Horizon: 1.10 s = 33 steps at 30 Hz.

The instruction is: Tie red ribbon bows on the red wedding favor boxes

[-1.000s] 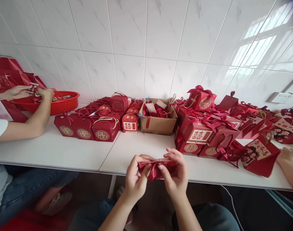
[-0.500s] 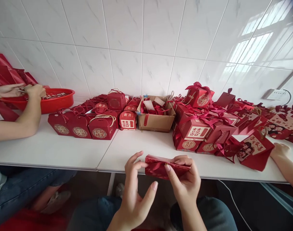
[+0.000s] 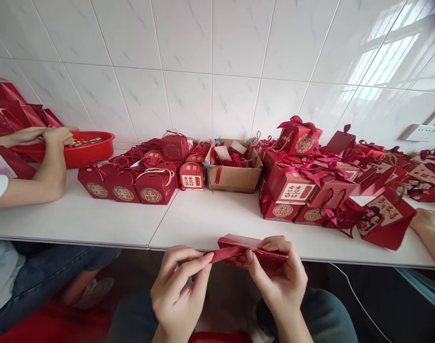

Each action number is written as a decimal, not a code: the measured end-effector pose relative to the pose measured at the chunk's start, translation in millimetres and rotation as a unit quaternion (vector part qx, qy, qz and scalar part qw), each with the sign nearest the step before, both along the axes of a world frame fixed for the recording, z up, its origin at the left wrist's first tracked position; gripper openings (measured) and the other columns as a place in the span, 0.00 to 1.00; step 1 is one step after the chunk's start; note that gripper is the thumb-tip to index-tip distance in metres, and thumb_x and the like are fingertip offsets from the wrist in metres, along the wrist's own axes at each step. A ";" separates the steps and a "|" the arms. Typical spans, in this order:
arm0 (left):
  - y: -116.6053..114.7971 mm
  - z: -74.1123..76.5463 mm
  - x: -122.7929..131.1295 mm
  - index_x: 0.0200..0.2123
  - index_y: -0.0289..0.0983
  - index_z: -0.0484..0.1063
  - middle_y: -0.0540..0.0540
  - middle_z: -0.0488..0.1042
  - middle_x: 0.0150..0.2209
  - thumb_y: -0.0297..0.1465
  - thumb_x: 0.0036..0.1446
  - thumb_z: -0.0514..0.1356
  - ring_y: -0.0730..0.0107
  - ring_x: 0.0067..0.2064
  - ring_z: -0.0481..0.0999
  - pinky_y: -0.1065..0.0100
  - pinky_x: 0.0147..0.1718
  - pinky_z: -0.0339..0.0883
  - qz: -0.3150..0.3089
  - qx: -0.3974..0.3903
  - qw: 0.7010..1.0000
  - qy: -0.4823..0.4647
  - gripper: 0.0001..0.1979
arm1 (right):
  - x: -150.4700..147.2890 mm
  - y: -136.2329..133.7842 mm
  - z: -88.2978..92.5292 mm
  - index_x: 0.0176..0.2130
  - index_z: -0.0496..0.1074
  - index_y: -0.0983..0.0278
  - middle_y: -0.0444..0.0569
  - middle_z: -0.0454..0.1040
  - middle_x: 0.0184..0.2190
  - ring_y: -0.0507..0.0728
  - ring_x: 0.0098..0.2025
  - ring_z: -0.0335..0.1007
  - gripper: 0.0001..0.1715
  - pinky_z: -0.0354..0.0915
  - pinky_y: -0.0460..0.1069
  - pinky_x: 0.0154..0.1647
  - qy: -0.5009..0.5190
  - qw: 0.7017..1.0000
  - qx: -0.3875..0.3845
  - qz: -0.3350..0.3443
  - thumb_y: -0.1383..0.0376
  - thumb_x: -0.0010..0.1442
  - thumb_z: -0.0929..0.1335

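Note:
Between my two hands, just over the table's front edge, is a small dark red gift box (image 3: 235,239) with a shiny red ribbon (image 3: 225,255) coming off it. My right hand (image 3: 279,274) grips the box at its right end, with the thumb on the near side by a tiny gold-coloured spot. The fingertips of my left hand (image 3: 183,283) pinch the ribbon and hold it out taut to the left. Fingers cover part of the box, and its underside is hidden.
Red gift boxes (image 3: 124,186) stand at the left, and a taller pile (image 3: 292,186) is at the right. An open cardboard box (image 3: 235,178) sits between them. A co-worker's hands (image 3: 56,136) are at a red basin (image 3: 88,155). Another person's hand (image 3: 428,221) rests at the far right.
My left hand has gone from spread fingers beside the box to pinching the ribbon and drawing it out leftward. My right hand keeps its grip. The view has shifted slightly.

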State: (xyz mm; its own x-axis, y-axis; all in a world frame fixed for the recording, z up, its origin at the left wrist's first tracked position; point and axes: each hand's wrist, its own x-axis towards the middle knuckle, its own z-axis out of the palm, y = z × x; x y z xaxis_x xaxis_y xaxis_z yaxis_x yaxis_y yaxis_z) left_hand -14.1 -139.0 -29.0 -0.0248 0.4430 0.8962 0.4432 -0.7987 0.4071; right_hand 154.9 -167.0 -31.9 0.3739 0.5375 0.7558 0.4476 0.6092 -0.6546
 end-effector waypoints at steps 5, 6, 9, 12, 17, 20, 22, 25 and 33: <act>5.2 23.0 -13.3 0.38 0.46 0.78 0.49 0.77 0.34 0.15 0.42 0.67 0.66 0.33 0.75 0.65 0.31 0.71 0.045 0.095 0.994 0.041 0.23 | 3.8 -12.1 5.3 0.35 0.64 0.62 0.45 0.68 0.28 0.54 0.30 0.67 0.14 0.64 0.50 0.31 -0.116 0.992 0.002 0.051 0.71 0.52 0.72; 6.3 27.4 -13.6 0.39 0.46 0.78 0.49 0.78 0.35 0.16 0.43 0.67 0.67 0.33 0.75 0.65 0.32 0.72 0.040 0.090 0.994 0.049 0.23 | 3.2 -14.0 5.9 0.35 0.63 0.61 0.45 0.68 0.28 0.54 0.30 0.67 0.14 0.64 0.51 0.32 -0.133 0.989 0.000 0.061 0.71 0.52 0.72; 6.1 38.0 -10.2 0.36 0.44 0.78 0.48 0.79 0.36 0.20 0.50 0.64 0.67 0.35 0.79 0.66 0.36 0.75 -0.032 -0.031 0.998 0.050 0.14 | 0.9 -18.3 6.5 0.36 0.63 0.61 0.45 0.69 0.28 0.54 0.30 0.67 0.15 0.65 0.52 0.33 -0.148 0.986 -0.002 0.079 0.72 0.52 0.71; 0.2 43.0 -5.7 0.34 0.41 0.77 0.46 0.80 0.36 0.28 0.55 0.61 0.63 0.37 0.81 0.67 0.35 0.77 -0.168 -0.258 0.951 0.036 0.04 | 0.6 -20.8 6.7 0.37 0.63 0.61 0.45 0.70 0.29 0.54 0.30 0.67 0.17 0.64 0.52 0.33 -0.152 0.984 0.007 0.095 0.73 0.50 0.72; -11.7 44.0 -4.8 0.39 0.43 0.78 0.46 0.81 0.37 0.33 0.60 0.57 0.63 0.37 0.81 0.69 0.36 0.76 -0.262 -0.394 0.876 0.092 0.10 | 3.6 -22.8 8.1 0.38 0.63 0.60 0.45 0.70 0.29 0.55 0.31 0.67 0.17 0.64 0.52 0.32 -0.166 0.980 0.010 0.114 0.71 0.51 0.72; -15.0 44.1 -5.4 0.38 0.43 0.79 0.46 0.82 0.35 0.34 0.60 0.57 0.64 0.35 0.81 0.69 0.35 0.75 -0.270 -0.399 0.871 0.091 0.10 | 4.6 -23.6 7.6 0.38 0.63 0.60 0.45 0.70 0.29 0.54 0.31 0.67 0.17 0.64 0.52 0.32 -0.156 0.980 0.013 0.123 0.72 0.50 0.72; -16.2 44.0 -5.3 0.37 0.43 0.79 0.46 0.82 0.34 0.34 0.60 0.57 0.64 0.34 0.81 0.70 0.34 0.75 -0.267 -0.391 0.878 0.073 0.10 | 4.5 -24.4 6.6 0.38 0.64 0.61 0.45 0.70 0.29 0.54 0.31 0.67 0.18 0.64 0.52 0.32 -0.145 0.981 0.011 0.130 0.72 0.50 0.72; -18.5 44.2 -4.1 0.36 0.42 0.80 0.46 0.82 0.33 0.33 0.59 0.58 0.63 0.34 0.82 0.70 0.34 0.76 -0.252 -0.362 0.897 0.039 0.09 | 3.3 -25.6 6.0 0.37 0.64 0.61 0.45 0.70 0.29 0.54 0.31 0.67 0.17 0.64 0.52 0.33 -0.129 0.982 0.010 0.139 0.72 0.50 0.72; -24.1 43.6 -3.9 0.36 0.39 0.78 0.47 0.82 0.34 0.31 0.60 0.59 0.69 0.34 0.81 0.76 0.34 0.74 -0.266 -0.384 0.884 -0.010 0.08 | -2.2 -26.9 9.3 0.37 0.64 0.62 0.45 0.70 0.29 0.54 0.31 0.68 0.16 0.64 0.52 0.33 -0.093 0.983 0.045 0.153 0.74 0.49 0.71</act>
